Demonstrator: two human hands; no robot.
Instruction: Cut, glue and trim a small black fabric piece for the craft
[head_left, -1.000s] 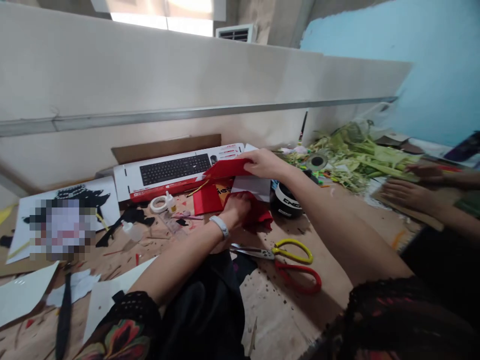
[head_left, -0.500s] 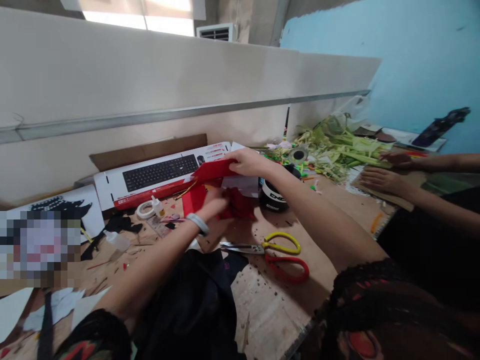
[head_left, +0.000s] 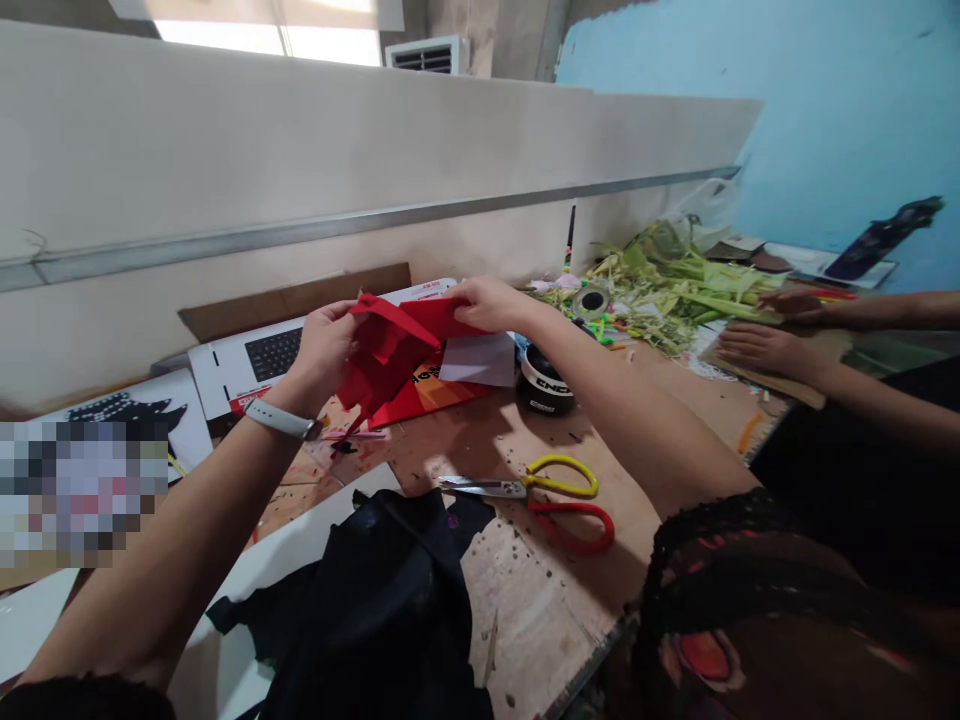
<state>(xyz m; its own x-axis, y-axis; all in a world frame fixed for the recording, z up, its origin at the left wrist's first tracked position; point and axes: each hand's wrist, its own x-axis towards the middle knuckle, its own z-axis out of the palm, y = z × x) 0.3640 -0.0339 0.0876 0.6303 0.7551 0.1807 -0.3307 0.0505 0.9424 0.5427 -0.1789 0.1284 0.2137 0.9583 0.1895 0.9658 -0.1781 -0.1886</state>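
Hands hold a sheet of red paper [head_left: 390, 345] up above the tabletop [head_left: 480, 440], between the keyboard box [head_left: 247, 365] and the scissors [head_left: 551, 492]; the left hand [head_left: 324, 345] has its grip pinched on the paper's left edge, thumb in front and fingers behind, a pale wristband just below it; the right hand [head_left: 487, 302] has its grip pressed together on the upper right corner, so the sheet hangs partly folded, one flap drooping toward another red piece lying flat beneath it. Judging by the creases, the step in hand looks like opening out or refolding the paper; the next move would call for both pinches to keep the edges aligned and taut while the flap is brought over, with room cleared of the white sheet [head_left: 480, 360] just beside it. Near the right forearm stands a black roll of tape [head_left: 546, 385]; black cloth [head_left: 382, 590] lies at the near edge. Farther right, another person's hands [head_left: 757, 345] rest on a board beside a heap of green leaves [head_left: 675, 280], well apart from the red paper.
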